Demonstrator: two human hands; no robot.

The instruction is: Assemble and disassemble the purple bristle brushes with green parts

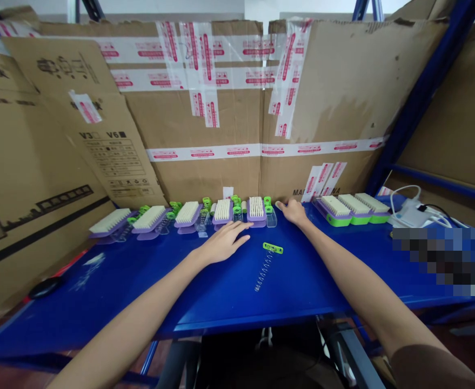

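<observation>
My left hand (226,243) reaches over the blue table with its fingers spread, just in front of a purple-based brush (223,212) with pale bristles. At the back of the table, my right hand (292,210) has its fingers curled round or beside a small pale piece that is too small to name. Left of it stands another purple brush (256,208), beside a clear plastic part (271,217) with a green piece above. Between my arms lies a green bar (273,248), and a metal spring (263,271) extends from it toward the front.
More purple brushes (149,218) line the back left. Several brushes with green parts (338,219) stand at the right, near a white adapter (413,212) and cables. Cardboard (205,119) walls the back. A black round object (46,287) lies at the left edge.
</observation>
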